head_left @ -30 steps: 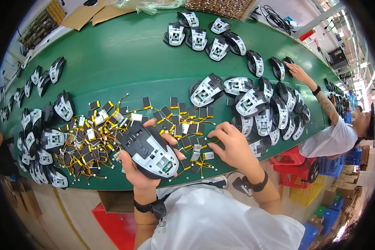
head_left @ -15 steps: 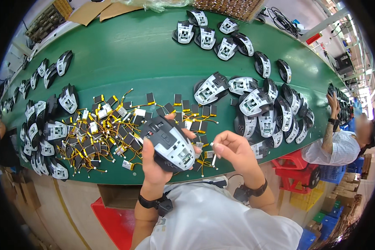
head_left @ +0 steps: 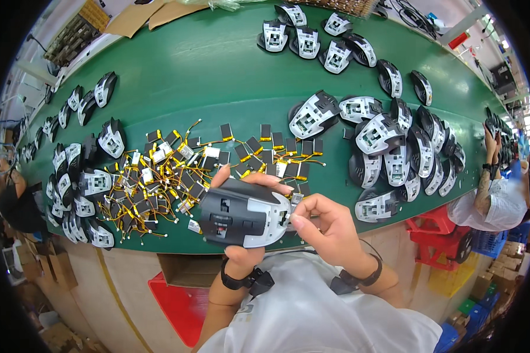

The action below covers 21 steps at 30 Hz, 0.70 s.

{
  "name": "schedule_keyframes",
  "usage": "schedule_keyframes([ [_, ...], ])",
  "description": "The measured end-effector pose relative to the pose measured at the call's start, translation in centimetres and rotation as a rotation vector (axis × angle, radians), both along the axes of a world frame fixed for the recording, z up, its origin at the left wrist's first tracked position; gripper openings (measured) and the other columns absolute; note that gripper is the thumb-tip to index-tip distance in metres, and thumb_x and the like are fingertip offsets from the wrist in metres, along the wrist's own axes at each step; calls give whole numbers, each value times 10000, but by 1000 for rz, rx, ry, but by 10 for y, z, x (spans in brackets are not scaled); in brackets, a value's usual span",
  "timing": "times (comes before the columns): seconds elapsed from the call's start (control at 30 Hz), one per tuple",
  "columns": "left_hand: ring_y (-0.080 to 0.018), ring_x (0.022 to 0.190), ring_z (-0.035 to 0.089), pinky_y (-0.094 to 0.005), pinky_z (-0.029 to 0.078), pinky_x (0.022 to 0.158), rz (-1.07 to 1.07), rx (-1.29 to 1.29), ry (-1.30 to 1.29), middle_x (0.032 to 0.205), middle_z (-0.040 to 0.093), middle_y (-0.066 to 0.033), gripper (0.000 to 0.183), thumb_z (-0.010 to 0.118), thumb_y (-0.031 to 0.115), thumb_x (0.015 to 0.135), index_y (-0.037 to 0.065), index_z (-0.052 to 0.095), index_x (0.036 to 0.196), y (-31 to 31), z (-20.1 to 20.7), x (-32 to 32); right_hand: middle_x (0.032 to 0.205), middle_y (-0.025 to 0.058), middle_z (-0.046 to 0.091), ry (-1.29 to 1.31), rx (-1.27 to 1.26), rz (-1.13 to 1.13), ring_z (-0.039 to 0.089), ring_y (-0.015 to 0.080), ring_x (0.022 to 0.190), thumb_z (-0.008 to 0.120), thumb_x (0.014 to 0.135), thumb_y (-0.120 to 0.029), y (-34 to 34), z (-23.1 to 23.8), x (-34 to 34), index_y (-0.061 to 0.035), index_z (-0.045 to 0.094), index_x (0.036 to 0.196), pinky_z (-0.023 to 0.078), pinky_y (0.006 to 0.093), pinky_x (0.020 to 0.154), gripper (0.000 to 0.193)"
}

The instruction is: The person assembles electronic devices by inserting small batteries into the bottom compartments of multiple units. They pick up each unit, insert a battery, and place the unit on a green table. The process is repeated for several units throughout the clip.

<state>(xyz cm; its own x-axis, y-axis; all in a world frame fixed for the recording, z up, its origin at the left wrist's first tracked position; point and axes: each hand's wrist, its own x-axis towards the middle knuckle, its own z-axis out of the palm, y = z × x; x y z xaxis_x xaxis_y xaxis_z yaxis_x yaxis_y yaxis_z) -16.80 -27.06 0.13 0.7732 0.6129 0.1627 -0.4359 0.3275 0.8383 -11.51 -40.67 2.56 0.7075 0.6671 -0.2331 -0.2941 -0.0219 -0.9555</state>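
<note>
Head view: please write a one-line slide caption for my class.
Left hand holds a black-and-white computer mouse, right hand at its white end; wired battery cells strew the green worktable.

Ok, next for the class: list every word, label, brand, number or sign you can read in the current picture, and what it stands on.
No text can be read.
Flat silver-faced batteries: any marks are too small to read.
Black-and-white plastic mouse shell being held: no lettering can be made out.
Brown cardboard box at lower left: any print is too blurred to tell.
</note>
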Motion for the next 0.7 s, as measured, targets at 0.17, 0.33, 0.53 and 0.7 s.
schedule_keyframes([
  [0.17,-355,880,655,-447,560,763,93,106,12,1113,573,-234,1185,519,900,687,93,187,1489,-5,4,-2,813,-36,572,7,-20,3,436,-7,634,655,917,-72,4,0,2,-9,596,906,341,178,532,87],
  [0.33,-357,1032,618,-462,535,858,-37,47,-116,1200,551,-236,1129,698,740,712,171,159,1525,0,-5,-9,752,-59,543,96,46,-39,409,-10,617,662,907,-79,8,-2,2,-27,599,873,321,185,523,89],
  [0.53,-340,1022,623,-449,532,855,-13,174,-21,1189,555,-232,1156,683,766,702,158,149,1527,0,-3,-8,712,-69,521,43,0,-21,375,-11,579,680,883,-82,7,-13,4,-37,602,868,298,198,504,91],
  [0.7,-334,1017,623,-441,529,851,12,105,-17,1180,555,-231,1186,692,776,680,140,147,1519,-2,-4,-9,684,-67,508,38,-14,-31,357,-6,559,681,878,-86,8,-15,3,-39,602,859,289,206,495,94],
])
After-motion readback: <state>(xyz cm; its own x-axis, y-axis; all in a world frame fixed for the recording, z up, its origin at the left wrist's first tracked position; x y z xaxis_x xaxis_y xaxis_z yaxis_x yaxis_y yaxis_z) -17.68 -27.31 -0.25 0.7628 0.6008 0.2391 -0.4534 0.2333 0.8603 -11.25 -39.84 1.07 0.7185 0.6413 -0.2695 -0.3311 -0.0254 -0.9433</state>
